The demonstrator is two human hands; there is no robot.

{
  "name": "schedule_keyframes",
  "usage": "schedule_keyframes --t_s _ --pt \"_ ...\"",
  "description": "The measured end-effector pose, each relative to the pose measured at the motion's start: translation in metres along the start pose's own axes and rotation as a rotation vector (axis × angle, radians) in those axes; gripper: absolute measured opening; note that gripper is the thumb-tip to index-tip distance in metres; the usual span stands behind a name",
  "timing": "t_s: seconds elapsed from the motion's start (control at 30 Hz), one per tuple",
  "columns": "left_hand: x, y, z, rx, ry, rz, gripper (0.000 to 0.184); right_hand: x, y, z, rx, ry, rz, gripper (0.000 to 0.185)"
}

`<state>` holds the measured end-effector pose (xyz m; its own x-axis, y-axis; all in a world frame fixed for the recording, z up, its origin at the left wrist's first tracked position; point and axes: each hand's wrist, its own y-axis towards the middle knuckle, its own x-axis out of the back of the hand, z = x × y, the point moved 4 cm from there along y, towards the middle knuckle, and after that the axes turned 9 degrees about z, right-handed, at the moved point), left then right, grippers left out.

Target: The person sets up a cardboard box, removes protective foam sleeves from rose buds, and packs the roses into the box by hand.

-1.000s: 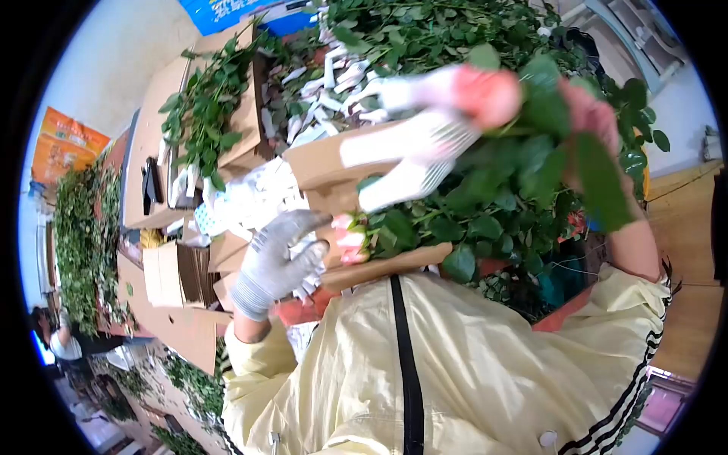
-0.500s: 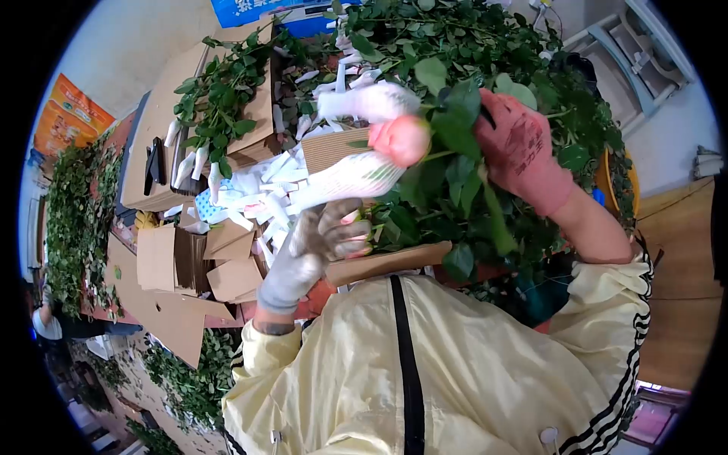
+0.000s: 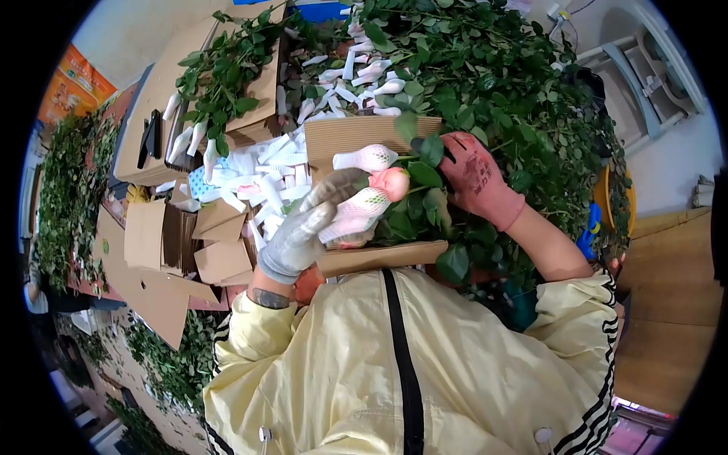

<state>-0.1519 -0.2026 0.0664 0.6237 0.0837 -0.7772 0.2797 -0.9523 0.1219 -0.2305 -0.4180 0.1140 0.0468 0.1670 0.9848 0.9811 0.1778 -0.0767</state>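
Observation:
My right hand (image 3: 478, 178), in a stained pink glove, is closed around leafy rose stems (image 3: 425, 182). At the heads of these stems are a bare pink rose (image 3: 392, 183) and two buds in white foam net sleeves, an upper sleeve (image 3: 365, 158) and a lower sleeve (image 3: 356, 214). Beside the lower sleeve is my left hand (image 3: 303, 227), in a grey-white glove, its fingers stretched out and apart; whether they touch the sleeve I cannot tell. Under the flowers lies a sheet of corrugated cardboard (image 3: 322, 144), its near edge folded up along my jacket.
Loose white net sleeves (image 3: 277, 171) are heaped left of the cardboard. Cut cardboard pieces (image 3: 144, 235) stand at the left. Sleeved roses with thick foliage (image 3: 493, 61) cover the back and right. More stems (image 3: 227, 83) rest on stacked cardboard.
My right hand has brought the roses down and left, over the cardboard. My left hand has risen slightly towards the lower sleeve. The head view has shifted a little.

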Motion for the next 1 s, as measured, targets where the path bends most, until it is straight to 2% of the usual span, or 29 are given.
schedule_keyframes --t_s 0.03,0.1,0.23,0.3,0.43,0.47,0.53,0.6,0.63,0.8,0.9,0.97,1.0 --pt "0.0 0.0 -0.005 0.015 0.118 -0.077 0.088 0.001 -0.001 0.001 0.007 0.004 0.004 0.067" --pt "-0.001 -0.001 -0.005 0.033 0.121 -0.106 0.089 0.0 -0.004 -0.001 0.031 0.086 0.111 0.071" --pt "0.017 -0.004 0.009 -0.022 0.196 -0.077 0.088 0.006 -0.009 -0.004 0.083 0.15 0.174 0.075" --pt "0.02 -0.004 0.011 -0.078 0.397 -0.004 0.091 0.0 -0.013 -0.006 0.091 0.169 0.14 0.074" --pt "-0.007 -0.003 -0.001 -0.015 0.204 -0.099 0.095 0.0 -0.018 -0.013 0.073 0.202 0.096 0.07" --pt "-0.004 0.0 0.001 -0.061 0.187 -0.058 0.094 0.002 -0.018 -0.012 0.074 0.201 0.095 0.07" --pt "-0.006 0.004 -0.006 -0.045 0.233 -0.018 0.094 0.012 -0.019 -0.009 0.094 -0.039 0.011 0.07" --pt "-0.009 0.006 -0.011 -0.022 0.277 0.026 0.094 0.01 -0.015 -0.006 0.102 -0.015 0.047 0.069" --pt "-0.011 0.007 -0.012 0.005 0.201 0.018 0.094 0.008 -0.015 -0.005 0.112 0.012 0.088 0.069" --pt "-0.006 0.01 -0.007 -0.018 0.027 -0.015 0.095 0.011 -0.022 -0.014 0.063 0.082 -0.032 0.065" --pt "-0.019 0.031 -0.018 -0.088 0.191 0.045 0.093 0.024 -0.022 -0.024 0.068 -0.098 -0.073 0.061" --pt "-0.037 0.051 -0.031 -0.107 0.363 0.233 0.093 0.042 -0.025 -0.034 0.077 -0.122 -0.177 0.057" --pt "-0.044 0.056 -0.037 -0.112 0.373 0.264 0.094 0.046 -0.024 -0.034 -0.048 -0.062 -0.166 0.056"
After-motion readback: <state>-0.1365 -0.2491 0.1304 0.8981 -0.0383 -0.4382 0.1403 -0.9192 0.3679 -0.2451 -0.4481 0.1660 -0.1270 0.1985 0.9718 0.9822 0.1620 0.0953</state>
